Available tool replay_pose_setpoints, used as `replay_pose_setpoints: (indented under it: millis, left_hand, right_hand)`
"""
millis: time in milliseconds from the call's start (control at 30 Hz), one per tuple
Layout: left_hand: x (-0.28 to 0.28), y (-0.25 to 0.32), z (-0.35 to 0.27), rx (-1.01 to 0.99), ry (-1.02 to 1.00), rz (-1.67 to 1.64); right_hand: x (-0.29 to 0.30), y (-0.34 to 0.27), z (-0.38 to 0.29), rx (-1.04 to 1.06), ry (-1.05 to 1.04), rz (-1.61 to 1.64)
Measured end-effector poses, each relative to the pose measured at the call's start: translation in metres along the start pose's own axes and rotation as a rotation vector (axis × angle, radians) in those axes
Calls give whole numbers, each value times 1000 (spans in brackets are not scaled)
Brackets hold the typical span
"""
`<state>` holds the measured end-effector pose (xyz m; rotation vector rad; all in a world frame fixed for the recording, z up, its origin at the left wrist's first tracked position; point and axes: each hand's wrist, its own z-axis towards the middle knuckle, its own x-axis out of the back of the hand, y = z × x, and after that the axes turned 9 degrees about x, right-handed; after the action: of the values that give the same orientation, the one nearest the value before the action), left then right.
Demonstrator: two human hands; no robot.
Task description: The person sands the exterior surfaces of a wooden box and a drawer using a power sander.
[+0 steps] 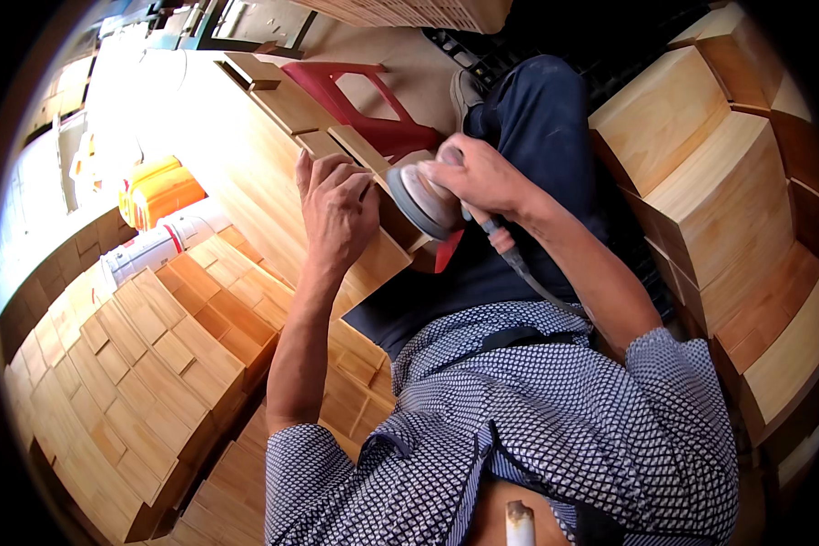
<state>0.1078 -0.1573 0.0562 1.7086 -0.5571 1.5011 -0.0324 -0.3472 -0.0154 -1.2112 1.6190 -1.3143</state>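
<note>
My right hand (481,174) is closed around a round handheld sander (426,201), whose hose runs back past my right forearm. The sander's disc is tilted on edge beside the near end of a pale wooden box or drawer (389,252); whether it touches the wood I cannot tell. Fingers bent, my left hand (338,205) rests on the edge of the same wooden piece, left of the sander. Its fingertips are partly hidden, and its hold on the piece is unclear. More wooden pieces with narrow openings (273,85) extend toward the upper left.
A red plastic stool (355,109) stands beyond the wooden pieces. Stacked wooden parts lie at the lower left (143,382) and right (737,198). White buckets (143,252) and an orange container (164,191) are at the left. A woven crate (423,10) is at the top.
</note>
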Motion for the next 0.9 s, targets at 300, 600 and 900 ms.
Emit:
replay_pose_setpoints:
  millis: [300, 600, 900]
  left_hand:
    - [3, -4, 5, 18, 12, -76]
    - [49, -3, 32, 14, -230, -73]
    - [25, -11, 102, -74, -585, 536]
  right_hand:
    - [2, -14, -2, -23, -36, -52]
    - [33, -19, -21, -105, 44, 259]
    - [62, -18, 19, -165, 198, 418]
